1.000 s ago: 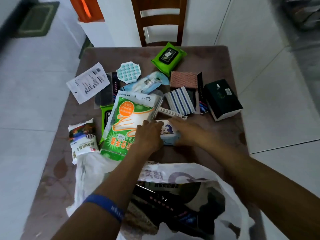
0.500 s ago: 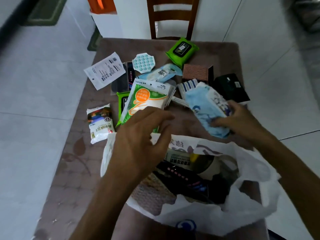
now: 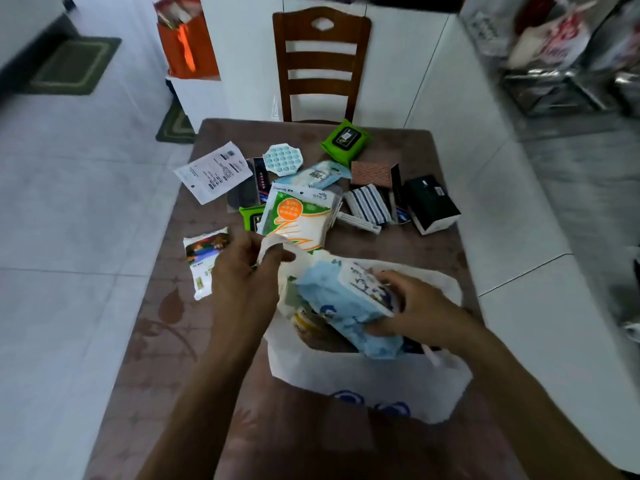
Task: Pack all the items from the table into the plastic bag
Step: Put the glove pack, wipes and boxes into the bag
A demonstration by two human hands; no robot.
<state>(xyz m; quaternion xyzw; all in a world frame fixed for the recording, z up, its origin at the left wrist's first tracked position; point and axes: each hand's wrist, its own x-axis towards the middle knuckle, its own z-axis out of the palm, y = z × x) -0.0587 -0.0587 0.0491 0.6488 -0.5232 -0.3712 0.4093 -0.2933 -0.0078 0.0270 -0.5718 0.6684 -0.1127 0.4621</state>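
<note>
left hand (image 3: 249,268) pinches the plastic bag (image 3: 367,382) rim, holding it open so right hand (image 3: 415,308) can push its gripped blue pack (image 3: 343,299) in.

No legible text on any package (image 3: 298,216).

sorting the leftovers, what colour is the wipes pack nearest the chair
Bright green with a black label on top: the wipes pack by the table's far edge, seen in the head view.

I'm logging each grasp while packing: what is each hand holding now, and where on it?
The right hand grips the light blue pack at its right end. The left hand pinches the plastic bag by its upper left edge.
</note>
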